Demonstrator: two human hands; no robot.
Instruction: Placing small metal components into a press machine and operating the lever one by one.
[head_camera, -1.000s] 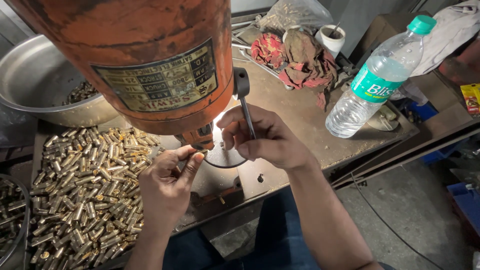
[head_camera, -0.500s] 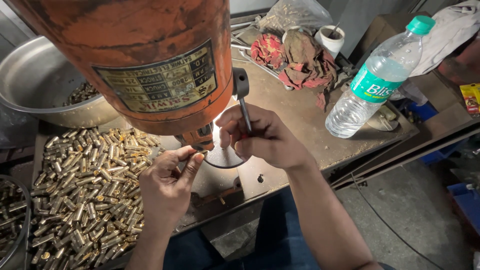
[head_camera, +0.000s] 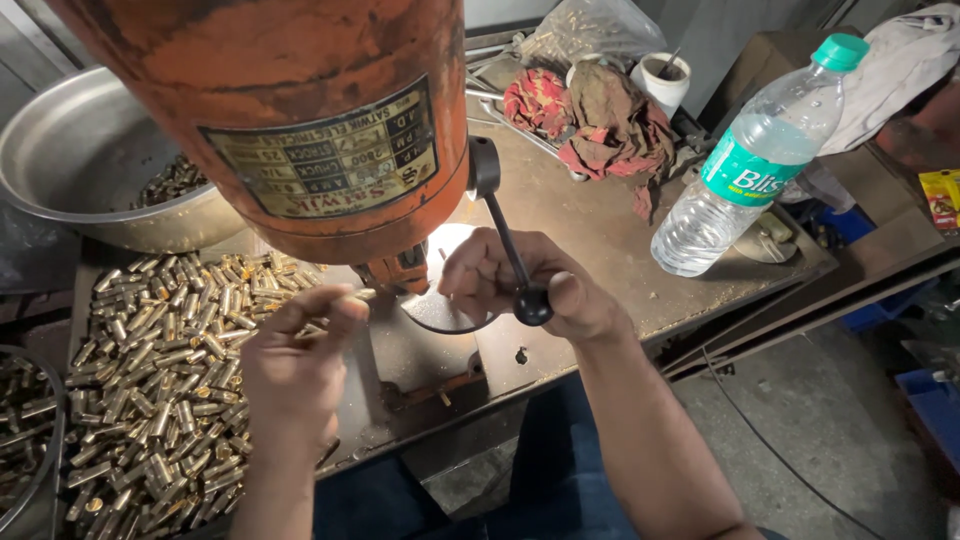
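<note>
Since half a second ago the right hand (head_camera: 530, 285) has drawn the black lever (head_camera: 505, 250) further down and toward the body, so its round knob (head_camera: 533, 303) now sits lower in front of the orange machine head (head_camera: 290, 120), with the fingers curled shut around the lever's stem. The left hand (head_camera: 295, 355) has barely shifted; it stays just below and left of the machine head, thumb and forefinger pressed together on a small brass case (head_camera: 352, 296) aimed at the spindle. The spindle tip is masked by the machine head and the right hand's fingers, and only part of the bright round work plate (head_camera: 440, 310) beneath it shows, so whether the case touches it cannot be told. Left of the machine head lies a heap of dull, tubular brass cases (head_camera: 150, 370) on the rusty steel bench (head_camera: 590, 220); behind it sits a dented metal bowl (head_camera: 70, 150). To its right stands a clear plastic bottle (head_camera: 750, 170), beside crumpled red rags (head_camera: 590, 115).
</note>
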